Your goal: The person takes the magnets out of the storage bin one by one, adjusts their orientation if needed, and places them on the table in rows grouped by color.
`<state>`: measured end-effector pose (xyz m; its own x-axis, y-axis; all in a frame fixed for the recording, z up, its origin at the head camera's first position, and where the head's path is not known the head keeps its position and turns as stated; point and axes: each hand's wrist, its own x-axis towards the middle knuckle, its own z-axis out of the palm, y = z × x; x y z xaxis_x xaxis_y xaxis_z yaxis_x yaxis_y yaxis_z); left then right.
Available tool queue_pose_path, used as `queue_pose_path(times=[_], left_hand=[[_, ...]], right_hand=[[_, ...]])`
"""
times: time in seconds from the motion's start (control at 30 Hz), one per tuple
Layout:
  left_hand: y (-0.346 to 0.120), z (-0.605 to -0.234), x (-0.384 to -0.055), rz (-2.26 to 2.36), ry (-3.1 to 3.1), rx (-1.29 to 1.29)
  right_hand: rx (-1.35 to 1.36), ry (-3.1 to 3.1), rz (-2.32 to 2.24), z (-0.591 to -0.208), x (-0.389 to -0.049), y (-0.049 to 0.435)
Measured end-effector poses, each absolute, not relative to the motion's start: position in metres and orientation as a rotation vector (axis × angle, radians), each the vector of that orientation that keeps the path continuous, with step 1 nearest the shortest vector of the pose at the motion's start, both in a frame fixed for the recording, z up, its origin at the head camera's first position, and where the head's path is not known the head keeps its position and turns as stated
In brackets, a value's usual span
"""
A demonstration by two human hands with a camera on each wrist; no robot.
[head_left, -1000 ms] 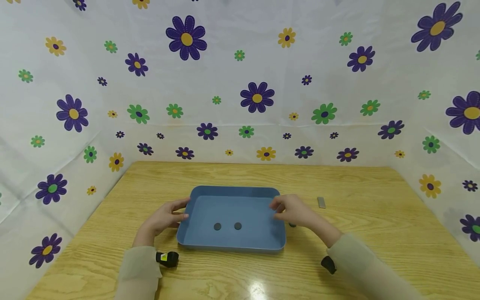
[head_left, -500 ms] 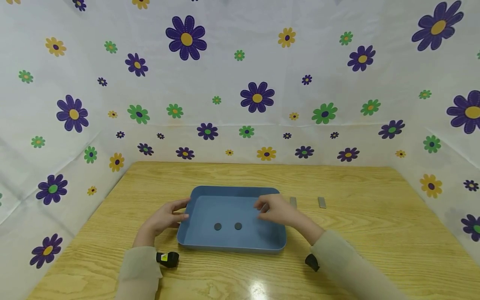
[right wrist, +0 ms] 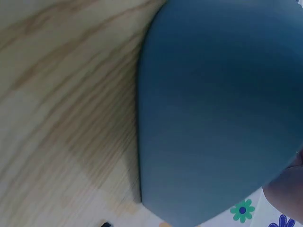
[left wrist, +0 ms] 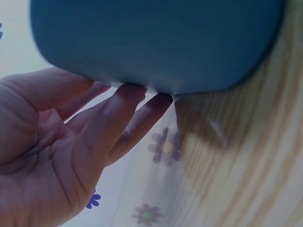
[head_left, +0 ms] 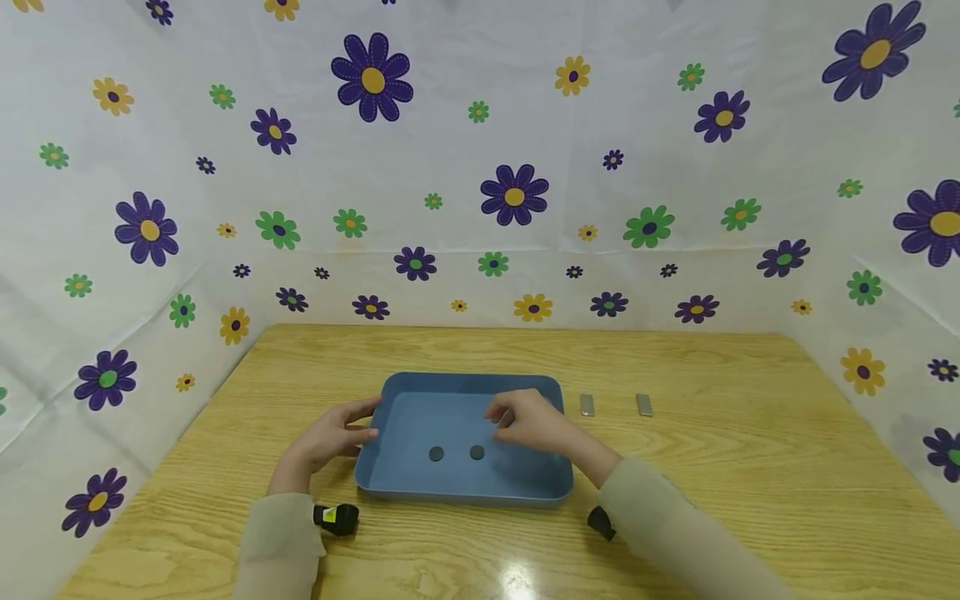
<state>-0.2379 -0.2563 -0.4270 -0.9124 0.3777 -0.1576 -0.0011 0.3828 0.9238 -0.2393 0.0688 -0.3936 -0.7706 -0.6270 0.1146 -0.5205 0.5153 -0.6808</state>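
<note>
A shallow blue tray [head_left: 450, 498] sits on the wooden table. In it lie two small dark discs, a left disc [head_left: 436, 453] and a right disc [head_left: 477, 452]. My left hand [head_left: 327, 436] rests at the tray's left side; in the left wrist view its fingertips [left wrist: 158, 99] touch the outer wall. Over the right part of the tray hovers my right hand [head_left: 529, 422], up and right of the right disc. Its fingers are bent, thumb and forefinger apart, with nothing visible between them. In the right wrist view the tray's wall hides most of that hand.
Two small grey rectangular pieces, one nearer [head_left: 587, 405] and one farther right [head_left: 644, 405], lie right of the tray. A flower-patterned white curtain [head_left: 450, 150] surrounds the table [head_left: 720, 433] at the back and sides. Black wrist devices [head_left: 337, 519] stick out at both cuffs.
My right hand has moved left from the tray's right rim to over its inside, uncovering the nearer grey piece. A dark thing under the right wrist is now hidden. My left hand stays put.
</note>
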Motion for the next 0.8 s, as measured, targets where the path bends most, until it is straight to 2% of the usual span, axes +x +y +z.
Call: queue_pose_path(times=[0.8], left_hand=[[-0.257, -0.427, -0.239, 1.55, 2.3, 0.334]], right_hand=[[-1.002, 2.516, -1.051, -0.401, -0.245, 0.038]])
